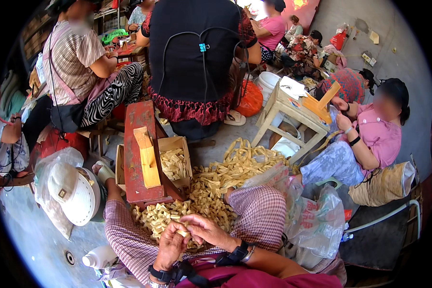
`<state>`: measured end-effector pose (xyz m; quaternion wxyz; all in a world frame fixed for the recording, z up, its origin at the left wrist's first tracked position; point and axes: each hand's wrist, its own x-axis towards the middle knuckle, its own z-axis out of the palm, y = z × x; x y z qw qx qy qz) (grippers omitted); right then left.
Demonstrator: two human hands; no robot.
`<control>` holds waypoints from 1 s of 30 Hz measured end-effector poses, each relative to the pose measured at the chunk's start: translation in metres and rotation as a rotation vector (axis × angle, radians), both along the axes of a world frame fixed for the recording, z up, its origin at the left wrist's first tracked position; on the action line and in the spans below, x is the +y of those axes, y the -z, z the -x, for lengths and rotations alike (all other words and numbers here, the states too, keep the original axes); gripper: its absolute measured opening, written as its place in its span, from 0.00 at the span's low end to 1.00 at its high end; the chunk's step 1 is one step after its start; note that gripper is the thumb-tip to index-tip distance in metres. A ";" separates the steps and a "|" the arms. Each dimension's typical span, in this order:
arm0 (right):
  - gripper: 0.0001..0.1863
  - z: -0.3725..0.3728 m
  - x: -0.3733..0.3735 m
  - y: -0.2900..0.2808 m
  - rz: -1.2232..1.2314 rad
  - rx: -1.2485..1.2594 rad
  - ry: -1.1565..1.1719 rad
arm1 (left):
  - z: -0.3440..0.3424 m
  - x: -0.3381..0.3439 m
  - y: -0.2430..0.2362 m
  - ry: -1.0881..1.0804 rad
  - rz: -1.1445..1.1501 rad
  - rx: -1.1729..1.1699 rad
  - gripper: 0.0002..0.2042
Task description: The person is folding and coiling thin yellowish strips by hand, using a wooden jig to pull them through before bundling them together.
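Observation:
My left hand [169,246] and my right hand [209,231] meet above my lap. Between their fingertips is a small pale-yellow folded strip [183,234], partly covered by the fingers. The left fingers pinch it from below, and the right fingers close over its other side. Directly beyond the hands, a heap of similar folded strips [211,199] spreads between my legs, with long loose strips [247,156] at its far end. A red wooden bench [133,165] runs away from me, bearing an upright wooden block tool [148,161].
A cardboard box [183,149] with folded pieces sits beside the bench. A white hat [65,180] and white bucket [89,201] stand at left, plastic bags [319,221] at right. A wooden stool [273,108] holds another wooden tool [321,103]. Several people sit working around me.

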<state>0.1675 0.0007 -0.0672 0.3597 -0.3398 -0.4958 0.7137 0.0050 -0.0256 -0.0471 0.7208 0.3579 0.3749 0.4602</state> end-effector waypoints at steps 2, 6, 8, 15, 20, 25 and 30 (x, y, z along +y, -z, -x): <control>0.16 -0.003 0.000 0.007 0.040 -0.001 -0.074 | 0.002 0.000 0.001 0.036 0.045 -0.085 0.02; 0.14 -0.006 0.001 0.015 0.066 0.079 -0.131 | 0.008 0.001 0.003 0.094 0.152 -0.225 0.02; 0.13 -0.008 0.003 0.017 0.105 0.096 -0.158 | 0.010 0.000 0.003 0.114 0.184 -0.224 0.03; 0.06 -0.005 0.000 0.015 0.026 -0.056 -0.027 | 0.005 0.001 0.004 0.123 0.171 -0.183 0.09; 0.05 -0.003 -0.002 0.011 -0.121 -0.146 0.204 | 0.005 0.003 0.004 0.183 0.150 -0.150 0.11; 0.05 -0.014 0.005 0.013 -0.142 -0.178 0.305 | 0.001 0.003 -0.001 0.227 0.168 -0.086 0.14; 0.07 -0.021 0.006 0.011 -0.035 -0.073 0.277 | -0.001 0.001 0.000 0.219 0.174 -0.105 0.12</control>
